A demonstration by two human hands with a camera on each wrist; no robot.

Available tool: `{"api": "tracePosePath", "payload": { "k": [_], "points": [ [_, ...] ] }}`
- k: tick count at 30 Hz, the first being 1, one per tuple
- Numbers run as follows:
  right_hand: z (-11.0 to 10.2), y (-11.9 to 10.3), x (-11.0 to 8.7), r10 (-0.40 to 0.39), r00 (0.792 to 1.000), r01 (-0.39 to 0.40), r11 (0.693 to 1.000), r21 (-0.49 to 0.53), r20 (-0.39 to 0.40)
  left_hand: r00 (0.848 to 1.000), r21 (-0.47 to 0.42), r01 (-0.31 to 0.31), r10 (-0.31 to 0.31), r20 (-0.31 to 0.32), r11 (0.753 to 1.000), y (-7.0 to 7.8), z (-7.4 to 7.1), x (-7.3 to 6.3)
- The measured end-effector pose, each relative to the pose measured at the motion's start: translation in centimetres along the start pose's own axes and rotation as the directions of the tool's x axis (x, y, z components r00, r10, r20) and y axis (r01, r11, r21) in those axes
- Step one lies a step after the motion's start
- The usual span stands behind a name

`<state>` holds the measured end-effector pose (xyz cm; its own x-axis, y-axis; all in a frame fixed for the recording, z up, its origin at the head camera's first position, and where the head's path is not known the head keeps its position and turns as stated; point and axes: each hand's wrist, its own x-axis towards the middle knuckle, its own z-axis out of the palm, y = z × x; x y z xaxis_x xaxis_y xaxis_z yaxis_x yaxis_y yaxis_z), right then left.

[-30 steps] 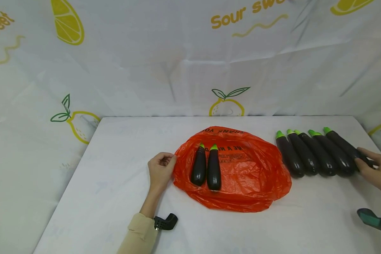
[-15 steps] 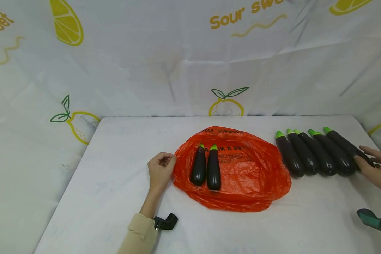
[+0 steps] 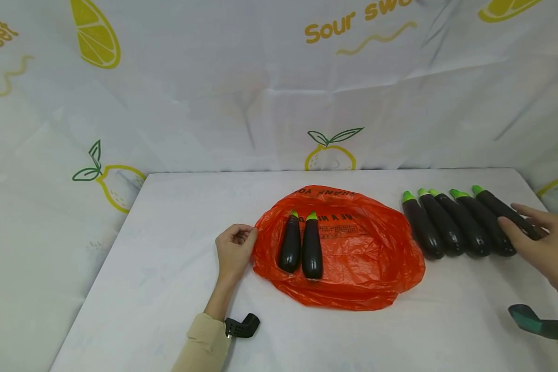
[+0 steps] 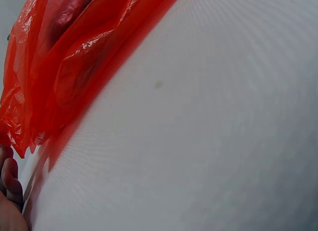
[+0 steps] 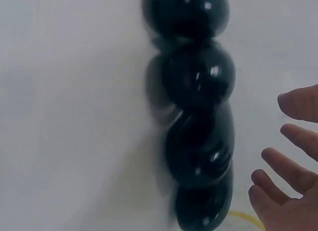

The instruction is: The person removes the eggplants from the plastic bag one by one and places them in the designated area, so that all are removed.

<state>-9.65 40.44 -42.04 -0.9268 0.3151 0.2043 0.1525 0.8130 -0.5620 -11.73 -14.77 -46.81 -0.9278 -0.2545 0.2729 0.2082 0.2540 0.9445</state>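
Note:
My left hand (image 3: 234,250) pinches the left edge of a red plastic bag (image 3: 353,258) that lies spread with its mouth open. Its fingers (image 4: 11,179) show right at the bag's rim in the left wrist view. Two dark eggplants (image 3: 290,245) with green tops lie side by side on the bag's left half. My right hand (image 3: 541,235) is at the lower end of the rightmost eggplant (image 3: 499,207) in a row on the right. In the right wrist view, its fingers (image 5: 288,169) are spread, with a gap between them and the glossy eggplant ends (image 5: 198,146).
Several eggplants (image 3: 460,219) lie close together right of the bag, green tops toward the back. The white table (image 3: 176,217) ends at a hanging cloth (image 3: 204,119) printed with lemons. A wrist camera (image 3: 244,325) sits at each sleeve.
My right hand has moved left over the rightmost eggplant's lower end, bringing more of the forearm into view. The left hand stays on the bag's edge, and the head view shifts slightly.

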Motion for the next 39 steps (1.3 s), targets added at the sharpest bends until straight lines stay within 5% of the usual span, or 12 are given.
{"api": "tracePosePath", "payload": {
  "k": [3, 7, 18, 27, 39],
  "points": [
    [-0.7, -4.0, -1.0, -0.018, 1.000, 0.018, 1.000, 0.012, 0.024, 1.000, 0.004, -0.006, 0.006, -0.001, 1.000, 0.0, 0.0, 0.0],
    [-0.5, -6.6, -1.9, -0.042, 0.999, 0.042, 0.997, 0.068, 0.001, 1.000, 0.004, -0.006, 0.006, -0.002, 1.000, 0.0, 0.0, 0.0],
    [1.0, -10.9, -3.4, -0.143, 0.988, 0.152, 0.955, 0.253, -0.054, 1.000, -0.010, -0.010, 0.010, -0.002, 1.000, -0.1, 0.1, 0.0],
    [3.4, -13.9, -5.5, -0.268, 0.963, 0.253, 0.929, 0.272, 0.021, 1.000, -0.010, -0.015, 0.015, -0.005, 1.000, -0.1, 0.0, 0.0],
    [5.1, -16.3, -7.1, -0.340, 0.938, 0.301, 0.895, 0.328, 0.068, 1.000, -0.015, 0.008, -0.008, -0.005, 1.000, 0.2, 0.1, -0.1]
  ]
}}
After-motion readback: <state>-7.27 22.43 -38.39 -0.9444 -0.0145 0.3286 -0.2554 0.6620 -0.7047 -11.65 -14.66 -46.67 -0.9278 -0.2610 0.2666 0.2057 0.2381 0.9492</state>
